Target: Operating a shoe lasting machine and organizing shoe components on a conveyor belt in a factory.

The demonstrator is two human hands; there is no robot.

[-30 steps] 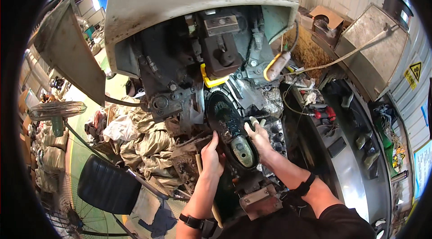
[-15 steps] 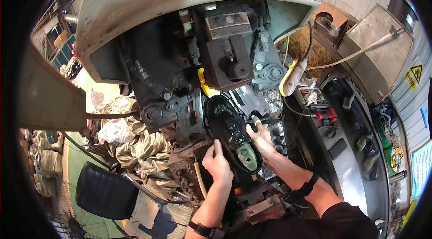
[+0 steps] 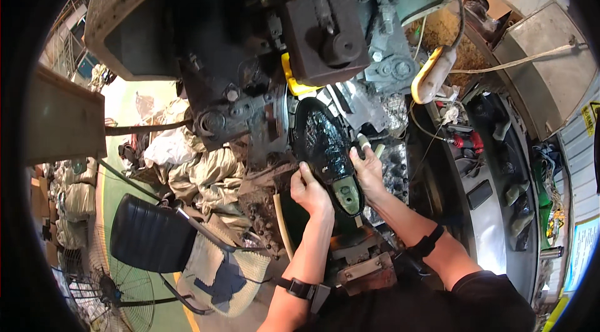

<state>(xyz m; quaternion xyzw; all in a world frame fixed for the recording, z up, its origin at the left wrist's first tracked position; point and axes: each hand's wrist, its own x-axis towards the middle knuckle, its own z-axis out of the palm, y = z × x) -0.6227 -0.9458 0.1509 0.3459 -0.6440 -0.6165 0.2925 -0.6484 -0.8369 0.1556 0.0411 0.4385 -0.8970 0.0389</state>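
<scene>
A black shoe upper, glossy and wrinkled on its upturned underside, is stretched over a shoe last with a pale green heel end. Its toe points away from me, at the metal jaws of a machine. My left hand grips its left edge, thumb uppermost. On the opposite edge, my right hand is closed around its side, the far fingers hidden. A small pale tip stands out by the right fingers; I cannot tell what it is. Directly beyond the toe sits a yellow bracket under a dark machine block.
A yellow-and-white handle hangs on a cable at the right. Beside it runs a metal bench bearing dark shoe parts and a red tool. At the left are a black chair, a floor fan and pale sacks.
The view has shifted, so the machine, the shoe upper and both hands stand higher in the picture. Both hands keep their hold on the upper's sides.
</scene>
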